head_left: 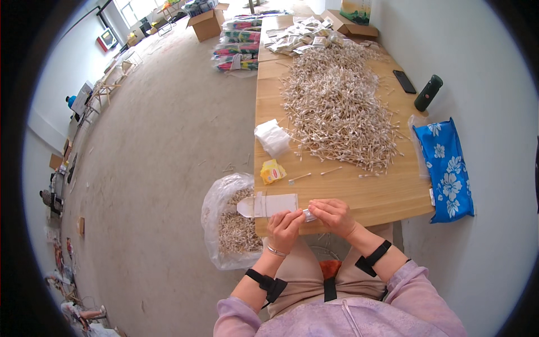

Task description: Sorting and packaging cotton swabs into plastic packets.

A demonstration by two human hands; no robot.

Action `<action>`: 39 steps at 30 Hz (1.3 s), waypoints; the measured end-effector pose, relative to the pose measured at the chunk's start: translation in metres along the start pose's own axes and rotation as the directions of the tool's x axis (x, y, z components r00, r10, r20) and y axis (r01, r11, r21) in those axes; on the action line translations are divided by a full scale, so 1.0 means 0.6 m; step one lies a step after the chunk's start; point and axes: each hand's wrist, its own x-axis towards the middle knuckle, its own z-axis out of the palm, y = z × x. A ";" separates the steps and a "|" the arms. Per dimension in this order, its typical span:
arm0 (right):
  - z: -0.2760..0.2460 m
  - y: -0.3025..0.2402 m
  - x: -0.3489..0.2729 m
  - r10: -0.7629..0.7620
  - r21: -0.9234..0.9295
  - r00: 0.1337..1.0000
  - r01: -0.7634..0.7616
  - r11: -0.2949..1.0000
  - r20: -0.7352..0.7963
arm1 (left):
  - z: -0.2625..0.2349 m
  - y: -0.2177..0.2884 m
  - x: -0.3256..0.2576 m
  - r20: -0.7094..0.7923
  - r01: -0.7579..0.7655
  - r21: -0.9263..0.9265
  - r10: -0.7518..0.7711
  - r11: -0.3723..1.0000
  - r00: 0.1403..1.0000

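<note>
Seated at the near end of a long wooden table [387, 196]; both forearms enter from 6 o'clock.

Left hand [284, 224]: fingers pressed together on the right end of a flat white paper envelope [269, 205] that lies along the table's near edge with its pointed flap toward 9 o'clock. The grip appears to hold the envelope's mouth steady.

Right hand [332, 215]: thumb and fingertips pinched on a small bundle of cotton swabs [309, 214], just beside the left hand and at the envelope's open end. The bundle lies in line with the envelope, which would suit sliding it in; whether any swab is already inside cannot be told.

At 9 o'clock of the hands, below the table edge: clear plastic bag [233, 224] on the floor, open and holding more swabs, within easy reach.

At 12 o'clock of the hands: a few stray swabs [331, 170] on bare wood, a small yellow packet [272, 171], a crumpled white plastic bag [272, 137].

Farther at 12 to 1 o'clock: large loose heap of cotton swabs [337, 106] covering the middle of the table, probably the stock being drawn from.

At 2 o'clock: blue flowered bag [446, 168] hanging off the table's right side, a dark green cylindrical bottle [428, 92], a black phone [404, 81].

Far end: pile of flat white packets [297, 39], cardboard boxes [209, 23].
</note>
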 end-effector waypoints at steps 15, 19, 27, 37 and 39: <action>-0.005 0.001 -0.007 0.356 0.382 0.930 -0.363 0.850 0.092 | 0.015 -0.007 -0.012 0.184 0.506 -0.514 -0.487 0.692 0.854; -0.007 0.000 -0.003 0.190 0.200 0.981 -0.195 0.960 0.042 | 0.014 -0.014 -0.016 0.164 0.450 -0.498 -0.429 0.741 0.888; -0.020 -0.001 0.004 0.342 0.350 0.925 -0.379 0.856 0.165 | 0.015 -0.008 0.002 0.267 0.538 -0.545 -0.475 0.643 0.838; 0.002 -0.002 0.015 0.491 0.472 0.834 -0.550 0.689 0.254 | 0.037 -0.016 -0.003 0.473 0.723 -0.585 -0.570 0.367 0.672; 0.005 -0.002 0.018 0.486 0.464 0.837 -0.546 0.698 0.252 | 0.043 -0.017 -0.005 0.461 0.716 -0.603 -0.578 0.352 0.673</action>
